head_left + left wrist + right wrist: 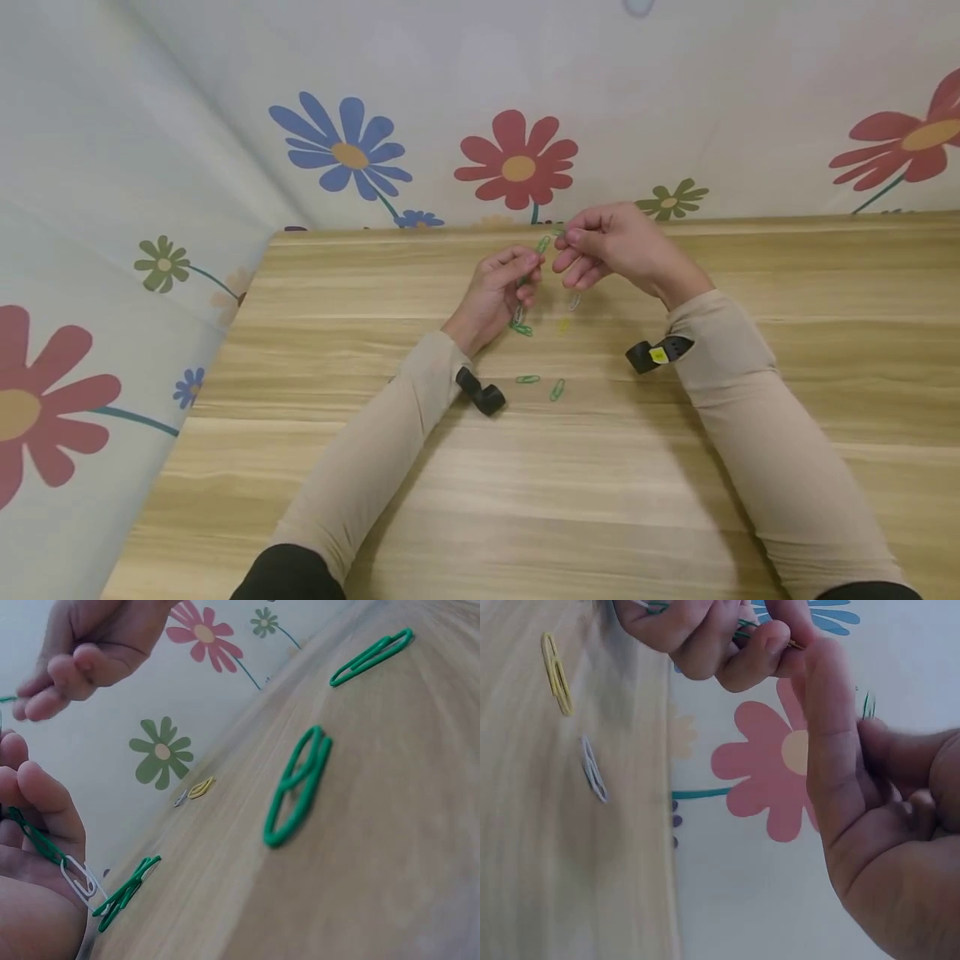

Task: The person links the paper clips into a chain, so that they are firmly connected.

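Note:
My left hand [497, 290] pinches a chain of linked paper clips. One green paper clip [543, 244] sticks up past its fingertips. Below the fingers the chain hangs on through a green clip [39, 837], a white clip [79, 879] and a green clip [129, 891] at the bottom. Just right of it, my right hand [618, 250] pinches another green paper clip [868, 706] between thumb and forefinger, mostly hidden by the fingers. The two hands are close together above the table's far edge. Whether their clips touch cannot be made out.
On the wooden table [600, 500] lie two loose green paper clips [557, 389] between the forearms. A yellow paper clip [556, 673] and a white paper clip [594, 769] lie farther back, below the right hand. A flower-printed cloth [427, 67] rises behind the table.

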{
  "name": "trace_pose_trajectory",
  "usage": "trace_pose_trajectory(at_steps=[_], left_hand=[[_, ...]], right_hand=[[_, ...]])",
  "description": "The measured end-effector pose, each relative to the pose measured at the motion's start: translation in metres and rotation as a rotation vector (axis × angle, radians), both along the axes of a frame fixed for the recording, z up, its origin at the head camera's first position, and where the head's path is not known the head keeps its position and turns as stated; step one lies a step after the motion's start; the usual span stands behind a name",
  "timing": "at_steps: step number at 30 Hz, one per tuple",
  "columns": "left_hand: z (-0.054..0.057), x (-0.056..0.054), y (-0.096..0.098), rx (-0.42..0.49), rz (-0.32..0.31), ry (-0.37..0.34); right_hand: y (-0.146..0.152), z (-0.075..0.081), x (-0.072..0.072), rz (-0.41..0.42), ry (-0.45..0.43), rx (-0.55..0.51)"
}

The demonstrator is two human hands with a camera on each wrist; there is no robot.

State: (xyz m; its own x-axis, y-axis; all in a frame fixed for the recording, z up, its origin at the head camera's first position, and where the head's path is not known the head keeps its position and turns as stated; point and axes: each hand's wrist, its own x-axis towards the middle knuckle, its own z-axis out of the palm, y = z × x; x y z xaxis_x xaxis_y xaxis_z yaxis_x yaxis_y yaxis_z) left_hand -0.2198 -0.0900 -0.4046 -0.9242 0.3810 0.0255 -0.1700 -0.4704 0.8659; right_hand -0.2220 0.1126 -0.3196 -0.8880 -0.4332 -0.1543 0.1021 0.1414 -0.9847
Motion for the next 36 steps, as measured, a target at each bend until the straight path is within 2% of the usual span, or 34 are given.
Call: trace_pose_trajectory(at_steps=[5, 11, 19, 25, 31, 36], left_hand=[[0.001, 0.002, -0.002, -0.016, 0.007, -0.003], [0.002, 0.004, 0.000, -0.037, -0.038, 0.038], [0.001, 0.006, 0.000, -0.071, -0.064, 0.115], [-0.001, 0.006, 0.002, -0.135, -0.044, 0.159], [-0.003, 0.005, 0.004, -0.268, 0.004, 0.271], [-0.004, 0.003, 0.003, -0.466, 0.037, 0.463]], right_hand=[[-0.001, -0.007, 0.002, 0.056, 0.002, -0.020], [0.000, -0.014, 0.001, 0.071, -0.033, -0.034], [0.005, -0.019, 0.000, 0.091, -0.185, -0.137], [0.007, -0.019, -0.001, 0.069, -0.232, -0.119], [0.003, -0.018, -0.002, -0.043, -0.262, -0.047], [0.000, -0.019, -0.003, -0.104, -0.258, 0.063]])
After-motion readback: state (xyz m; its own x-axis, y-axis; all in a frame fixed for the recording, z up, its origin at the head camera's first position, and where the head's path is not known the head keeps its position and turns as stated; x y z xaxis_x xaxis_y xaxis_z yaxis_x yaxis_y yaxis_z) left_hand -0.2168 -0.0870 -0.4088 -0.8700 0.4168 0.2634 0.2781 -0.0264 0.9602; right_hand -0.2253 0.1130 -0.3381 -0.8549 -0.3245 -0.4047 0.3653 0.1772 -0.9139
